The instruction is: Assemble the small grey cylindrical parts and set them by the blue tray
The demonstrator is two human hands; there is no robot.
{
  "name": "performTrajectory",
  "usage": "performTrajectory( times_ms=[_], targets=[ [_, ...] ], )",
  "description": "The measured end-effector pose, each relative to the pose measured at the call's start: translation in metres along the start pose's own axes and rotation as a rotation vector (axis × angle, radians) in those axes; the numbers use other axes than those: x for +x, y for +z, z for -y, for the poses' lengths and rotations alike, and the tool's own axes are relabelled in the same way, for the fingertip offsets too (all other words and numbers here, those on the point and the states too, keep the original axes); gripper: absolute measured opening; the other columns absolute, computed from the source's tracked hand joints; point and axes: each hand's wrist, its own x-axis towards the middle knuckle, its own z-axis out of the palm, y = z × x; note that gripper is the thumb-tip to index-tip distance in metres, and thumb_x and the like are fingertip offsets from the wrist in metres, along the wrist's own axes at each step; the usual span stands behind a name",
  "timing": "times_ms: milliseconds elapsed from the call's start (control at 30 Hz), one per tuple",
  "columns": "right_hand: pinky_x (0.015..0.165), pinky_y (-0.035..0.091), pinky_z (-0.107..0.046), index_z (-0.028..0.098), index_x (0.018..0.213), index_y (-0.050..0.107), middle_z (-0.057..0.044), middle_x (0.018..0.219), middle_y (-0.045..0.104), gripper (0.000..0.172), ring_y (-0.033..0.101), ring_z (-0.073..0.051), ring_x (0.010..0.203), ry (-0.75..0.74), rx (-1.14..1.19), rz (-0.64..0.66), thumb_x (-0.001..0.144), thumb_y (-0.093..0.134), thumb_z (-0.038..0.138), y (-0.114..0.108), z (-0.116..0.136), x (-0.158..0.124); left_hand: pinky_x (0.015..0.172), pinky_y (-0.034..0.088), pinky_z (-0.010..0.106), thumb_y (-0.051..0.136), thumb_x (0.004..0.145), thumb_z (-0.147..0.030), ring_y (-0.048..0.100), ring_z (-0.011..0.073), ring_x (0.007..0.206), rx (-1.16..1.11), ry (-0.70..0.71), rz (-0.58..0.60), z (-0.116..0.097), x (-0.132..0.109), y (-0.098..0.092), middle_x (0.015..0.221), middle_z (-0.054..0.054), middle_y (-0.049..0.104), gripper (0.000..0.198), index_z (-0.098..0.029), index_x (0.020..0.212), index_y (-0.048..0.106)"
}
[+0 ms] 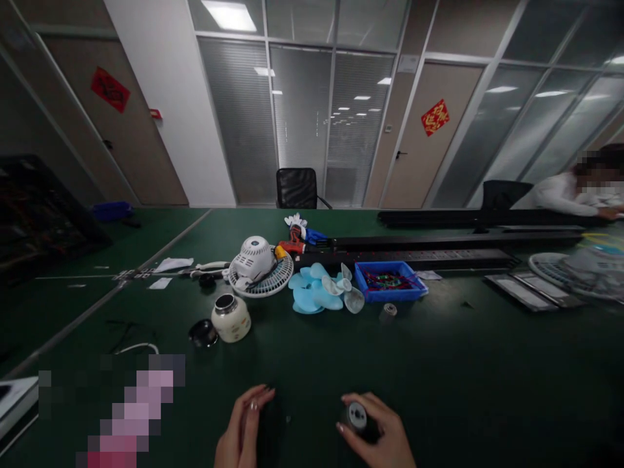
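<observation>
The dark green worktable carries every item listed; clock directions are read from the wearer, facing twelve. Between eleven and twelve, a white fan housing rests on a round white grille. A blue tray at one o'clock contains coloured wires. Pale-blue fan blades lie at twelve, with translucent blades at their right side. The right hand, between one and two, is clamped on a grey metal cylinder. On the cylinder's own dial, the index fingertip sits near eleven, the thumb tip near eight, and the palm toward four; its holed end face is exposed between them. The left hand, between ten and eleven, is well apart from the cylinder, thumb close to curled fingers; whether they pinch anything cannot be told. A cream jar stands open at eleven, a black lid just beside it. A second metal cylinder stands at one, near the tray.
</observation>
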Motion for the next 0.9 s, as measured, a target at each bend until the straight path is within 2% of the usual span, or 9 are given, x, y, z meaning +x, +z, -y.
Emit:
performTrajectory(
  times_ms=[100, 200, 367, 500, 633, 700, 767, 833, 900],
  targets=[
    [0.082, 0.055, -0.033, 0.022, 0.104, 0.072, -0.007, 0.097, 0.07, 0.034, 0.067, -0.023, 0.092, 0.016, 0.056, -0.067, 0.075, 0.072, 0.04, -0.004, 0.002, 0.002, 0.097, 0.049, 0.043, 0.04, 0.093, -0.055, 0.065, 0.0271, 0.11, 0.075, 0.053, 0.047, -0.008, 0.0, -0.004, 0.112, 0.009, 0.074, 0.042, -0.023, 0.114, 0.058],
    [0.088, 0.055, -0.04, 0.018, 0.11, 0.068, -0.009, 0.103, 0.071, 0.047, 0.068, -0.026, 0.096, 0.06, 0.205, -0.204, 0.072, 0.075, 0.044, -0.021, -0.016, 0.014, 0.095, 0.049, 0.043, 0.036, 0.096, -0.051, 0.067, 0.0261, 0.106, 0.095, 0.073, 0.067, -0.01, 0.001, -0.005, 0.109, 0.009, 0.074, 0.039, -0.023, 0.115, 0.055],
    [0.09, 0.054, -0.042, 0.013, 0.113, 0.066, -0.011, 0.101, 0.072, 0.065, 0.069, -0.027, 0.095, 0.096, 0.281, -0.447, 0.059, 0.081, 0.048, -0.095, -0.064, 0.062, 0.096, 0.046, 0.045, 0.037, 0.095, -0.052, 0.065, 0.0268, 0.109, 0.139, 0.12, 0.102, -0.011, 0.0, -0.004, 0.111, 0.009, 0.073, 0.04, -0.022, 0.116, 0.054],
    [0.078, 0.057, -0.039, 0.012, 0.106, 0.068, -0.01, 0.089, 0.074, 0.066, 0.07, -0.025, 0.083, 0.075, 0.164, -0.41, 0.055, 0.08, 0.052, -0.142, -0.09, 0.108, 0.096, 0.047, 0.045, 0.037, 0.094, -0.054, 0.066, 0.0267, 0.106, 0.116, 0.115, 0.094, -0.015, 0.004, -0.002, 0.108, 0.009, 0.074, 0.043, -0.021, 0.117, 0.053],
    [0.077, 0.056, -0.039, 0.011, 0.099, 0.069, -0.01, 0.086, 0.073, 0.061, 0.069, -0.025, 0.081, -0.001, 0.085, -0.32, 0.056, 0.077, 0.054, -0.151, -0.099, 0.135, 0.095, 0.047, 0.043, 0.043, 0.093, -0.049, 0.063, 0.027, 0.109, 0.075, 0.199, 0.11, -0.035, -0.014, -0.004, 0.116, 0.01, 0.07, 0.039, -0.021, 0.116, 0.056],
    [0.081, 0.054, -0.041, 0.011, 0.1, 0.068, -0.011, 0.089, 0.073, 0.06, 0.069, -0.026, 0.083, -0.021, 0.081, -0.307, 0.057, 0.077, 0.053, -0.15, -0.101, 0.14, 0.099, 0.046, 0.04, 0.042, 0.096, -0.043, 0.059, 0.0256, 0.115, 0.05, 0.291, 0.265, -0.054, -0.039, -0.008, 0.12, 0.008, 0.067, 0.034, -0.023, 0.115, 0.061],
    [0.084, 0.052, -0.043, 0.012, 0.102, 0.067, -0.011, 0.091, 0.072, 0.061, 0.068, -0.027, 0.085, -0.028, 0.079, -0.304, 0.058, 0.077, 0.052, -0.149, -0.102, 0.142, 0.097, 0.047, 0.037, 0.039, 0.098, -0.038, 0.062, 0.0234, 0.11, 0.024, 0.337, 0.524, -0.075, -0.067, -0.014, 0.113, 0.005, 0.069, 0.031, -0.027, 0.109, 0.067],
    [0.087, 0.051, -0.044, 0.013, 0.106, 0.066, -0.011, 0.095, 0.071, 0.063, 0.067, -0.027, 0.088, -0.021, 0.081, -0.311, 0.057, 0.077, 0.051, -0.148, -0.102, 0.14, 0.095, 0.049, 0.036, 0.047, 0.096, -0.034, 0.064, 0.0225, 0.105, 0.097, 0.339, 0.799, -0.094, -0.088, -0.021, 0.11, 0.004, 0.07, 0.025, -0.03, 0.108, 0.068],
    [0.09, 0.049, -0.046, 0.013, 0.117, 0.059, -0.014, 0.109, 0.066, 0.073, 0.065, -0.029, 0.095, -0.022, 0.066, -0.365, 0.056, 0.077, 0.05, -0.144, -0.101, 0.134, 0.101, 0.045, 0.037, 0.054, 0.093, -0.03, 0.059, 0.0228, 0.113, 0.165, 0.401, 0.883, -0.107, -0.093, -0.029, 0.115, 0.004, 0.069, 0.024, -0.032, 0.112, 0.067]
  ],
)
